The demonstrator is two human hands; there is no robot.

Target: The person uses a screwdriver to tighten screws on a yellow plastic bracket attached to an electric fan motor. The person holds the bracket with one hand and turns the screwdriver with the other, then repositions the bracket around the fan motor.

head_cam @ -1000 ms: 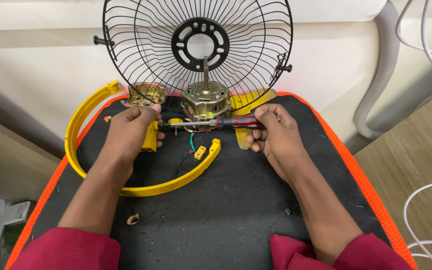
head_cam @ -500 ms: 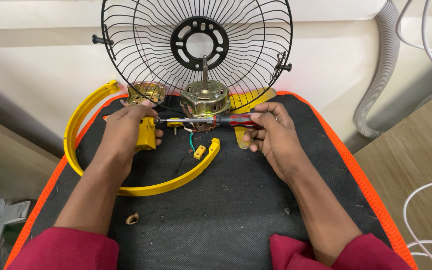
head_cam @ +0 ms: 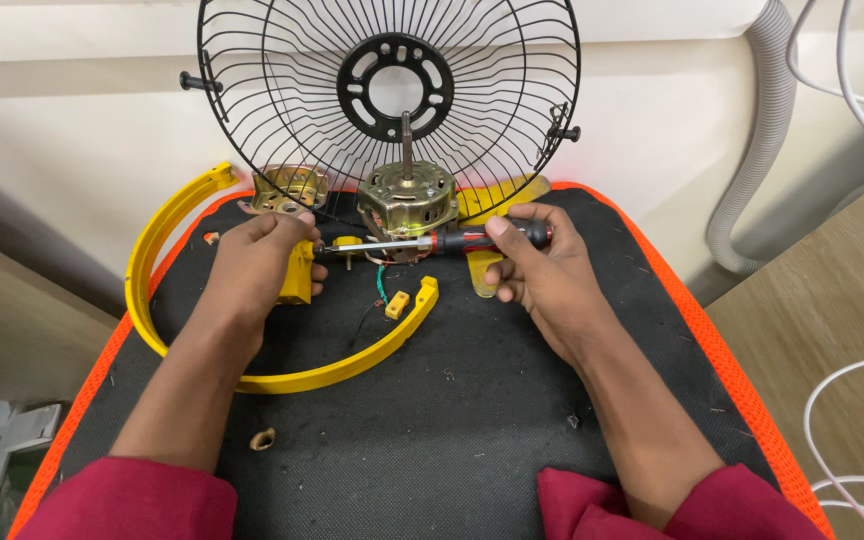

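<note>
My right hand (head_cam: 537, 270) grips the red and black handle of a screwdriver (head_cam: 447, 241), whose shaft lies level and points left to a small yellow plastic part (head_cam: 299, 275). My left hand (head_cam: 257, 270) holds that yellow part against the black mat (head_cam: 472, 420). Just behind the shaft stands a brass-coloured fan motor (head_cam: 407, 200) with its spindle up. A black wire fan guard (head_cam: 389, 90) leans on the wall behind it. A yellow plastic ring (head_cam: 182, 300) curves around my left hand.
A second metal motor piece (head_cam: 290, 187) lies by the guard's left foot. A small yellow block (head_cam: 397, 304) with green and black wires sits below the motor. A tiny brown bit (head_cam: 263, 438) lies on the mat. A grey corrugated hose (head_cam: 762, 140) and white cables (head_cam: 852, 420) are at right.
Both hands have barely shifted. The screwdriver stays level between them, its tip at the yellow part.
</note>
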